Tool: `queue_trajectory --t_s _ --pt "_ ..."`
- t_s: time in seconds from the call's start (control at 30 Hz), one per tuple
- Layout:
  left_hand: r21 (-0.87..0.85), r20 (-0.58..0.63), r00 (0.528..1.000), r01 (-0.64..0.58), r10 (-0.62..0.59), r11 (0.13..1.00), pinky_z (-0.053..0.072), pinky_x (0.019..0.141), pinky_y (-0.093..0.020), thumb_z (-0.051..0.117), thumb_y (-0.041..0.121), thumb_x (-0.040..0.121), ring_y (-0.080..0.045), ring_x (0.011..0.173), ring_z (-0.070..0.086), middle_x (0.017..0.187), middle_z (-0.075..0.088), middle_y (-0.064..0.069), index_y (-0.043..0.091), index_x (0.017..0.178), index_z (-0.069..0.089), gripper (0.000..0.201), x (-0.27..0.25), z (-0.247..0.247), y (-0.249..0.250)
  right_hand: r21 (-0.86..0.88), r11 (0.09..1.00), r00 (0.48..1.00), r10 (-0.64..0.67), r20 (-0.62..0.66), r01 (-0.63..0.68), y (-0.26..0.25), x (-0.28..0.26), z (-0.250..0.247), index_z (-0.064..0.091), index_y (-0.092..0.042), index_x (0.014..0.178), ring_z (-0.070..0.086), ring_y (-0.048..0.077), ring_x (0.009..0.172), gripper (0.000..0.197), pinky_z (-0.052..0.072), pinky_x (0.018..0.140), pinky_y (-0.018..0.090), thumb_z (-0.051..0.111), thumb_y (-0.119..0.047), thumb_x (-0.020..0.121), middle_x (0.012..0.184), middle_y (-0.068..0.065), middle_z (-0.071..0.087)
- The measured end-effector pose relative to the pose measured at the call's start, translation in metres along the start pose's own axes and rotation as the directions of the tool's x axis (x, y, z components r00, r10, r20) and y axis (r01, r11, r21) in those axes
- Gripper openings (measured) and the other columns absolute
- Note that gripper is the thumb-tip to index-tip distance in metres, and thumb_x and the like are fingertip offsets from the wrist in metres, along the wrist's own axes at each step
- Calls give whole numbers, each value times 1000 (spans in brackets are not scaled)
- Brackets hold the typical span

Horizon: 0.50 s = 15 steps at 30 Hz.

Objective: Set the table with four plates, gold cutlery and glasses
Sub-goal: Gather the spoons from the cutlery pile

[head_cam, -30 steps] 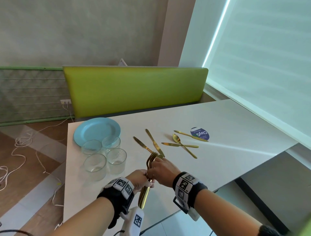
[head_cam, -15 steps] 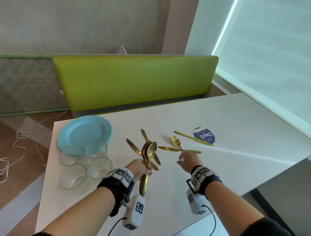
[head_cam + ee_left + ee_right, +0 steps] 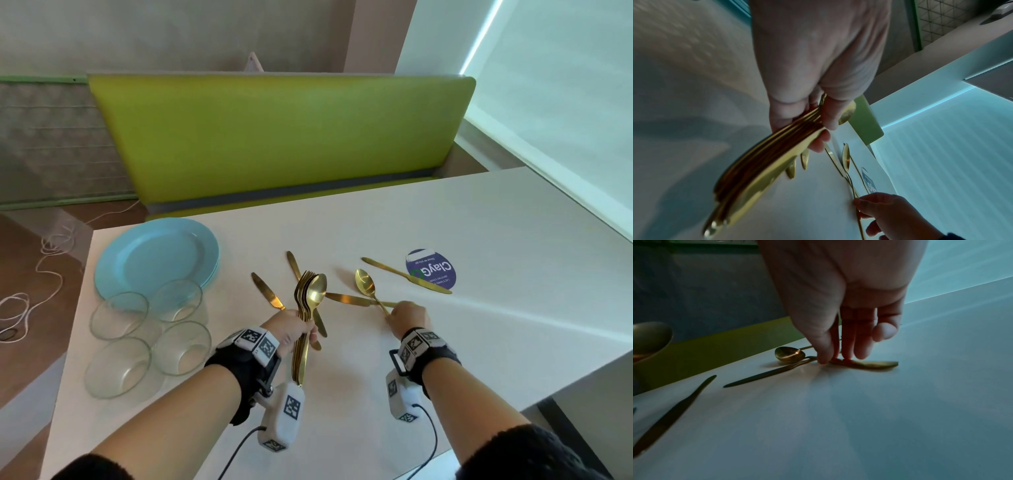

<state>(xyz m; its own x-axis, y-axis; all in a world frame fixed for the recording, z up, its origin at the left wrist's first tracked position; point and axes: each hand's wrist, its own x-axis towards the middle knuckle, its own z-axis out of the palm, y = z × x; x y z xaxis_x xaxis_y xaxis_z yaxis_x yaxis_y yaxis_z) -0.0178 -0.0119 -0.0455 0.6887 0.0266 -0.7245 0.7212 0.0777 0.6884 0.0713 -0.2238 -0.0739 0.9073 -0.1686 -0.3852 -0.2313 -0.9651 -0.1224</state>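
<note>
My left hand point(image 3: 294, 329) grips a bundle of gold forks and spoons point(image 3: 310, 298) by the handles, heads pointing away, just above the white table point(image 3: 479, 222). The left wrist view shows the same bundle point(image 3: 760, 159) fanned in my fingers. To the right, my right hand point(image 3: 407, 317) is down on the table, thumb and fingertips pinching the handle of a gold spoon point(image 3: 364, 282) that lies across a gold knife point(image 3: 346, 299). The right wrist view shows this spoon point(image 3: 790, 354) and the knife point(image 3: 869, 365) under my fingertips. Blue plates point(image 3: 154, 257) are stacked at the far left.
Several clear glasses point(image 3: 120, 313) stand in front of the plates. Two gold knives point(image 3: 267, 291) lie behind my left hand, and another knife point(image 3: 404, 275) rests partly on a round purple sticker point(image 3: 435, 270). A green bench point(image 3: 274, 137) runs behind the table.
My right hand let go of the bundle and moved right, down onto the spoon's handle. My left hand kept the bundle and raised its heads a little.
</note>
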Motion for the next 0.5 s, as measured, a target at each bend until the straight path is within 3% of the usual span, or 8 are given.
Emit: queue_trajectory --t_s 0.07,0.13,0.2,0.27,0.33,0.37,0.43,0.5 --pt "-18 -8 1000 -6 6 1000 47 64 -27 47 0 95 -19 67 55 73 56 -9 5 79 54 18 0 1 0 -12 1000 1000 3 -5 -3 -1 4 3 69 -9 105 66 28 98 26 52 77 31 55 -23 88 103 10 70" --pt "-31 -17 1000 -10 9 999 51 78 -32 47 -2 94 -21 72 55 73 57 -9 5 79 55 19 0 0 -2 -32 999 1000 6 21 -5 -2 4 3 68 -7 106 67 27 98 26 50 73 28 53 -21 90 103 10 70" --pt "-53 -29 1000 -8 6 999 48 90 -38 47 -3 94 -22 75 56 74 57 -9 5 77 54 21 0 -1 -5 -60 998 998 -7 63 10 -3 0 1 67 -6 109 65 23 102 30 52 78 25 51 -26 93 108 9 69" --pt "-82 -40 999 -2 -1 997 49 84 -36 46 -3 95 -20 73 58 76 59 -9 6 78 54 20 -3 -3 -7 -46 999 997 -19 79 23 -6 -8 -3 66 -6 106 65 20 101 32 53 88 26 54 -32 93 108 7 68" --pt "-107 -50 999 2 -7 994 50 72 -32 46 -2 95 -17 70 59 77 60 -7 7 81 53 19 -7 -6 -8 -9 999 994 -50 94 51 -14 -20 -9 64 -10 91 62 19 88 24 54 83 28 57 -33 91 95 6 67" --pt "-113 -58 998 3 -9 994 50 68 -32 46 -2 95 -16 70 59 77 60 -7 7 81 53 18 -10 -7 -9 48 997 992 -67 111 62 -18 -29 -13 64 -11 89 62 19 83 22 55 78 29 58 -32 90 91 7 67" --pt "-125 -68 998 -4 -5 992 50 64 -31 48 -1 95 -15 69 59 77 60 -6 6 82 53 16 -17 -8 -11 357 933 974 -118 191 43 -29 -52 -15 67 -8 88 64 20 72 19 55 67 30 60 -25 90 82 7 68" --pt "-145 -66 998 -18 9 989 50 64 -30 49 -1 94 -16 69 59 77 60 -7 5 82 54 15 -25 -9 -14 671 738 925 -199 324 -76 -39 -84 -14 63 -9 81 54 14 55 13 46 50 24 61 -17 90 73 5 61"
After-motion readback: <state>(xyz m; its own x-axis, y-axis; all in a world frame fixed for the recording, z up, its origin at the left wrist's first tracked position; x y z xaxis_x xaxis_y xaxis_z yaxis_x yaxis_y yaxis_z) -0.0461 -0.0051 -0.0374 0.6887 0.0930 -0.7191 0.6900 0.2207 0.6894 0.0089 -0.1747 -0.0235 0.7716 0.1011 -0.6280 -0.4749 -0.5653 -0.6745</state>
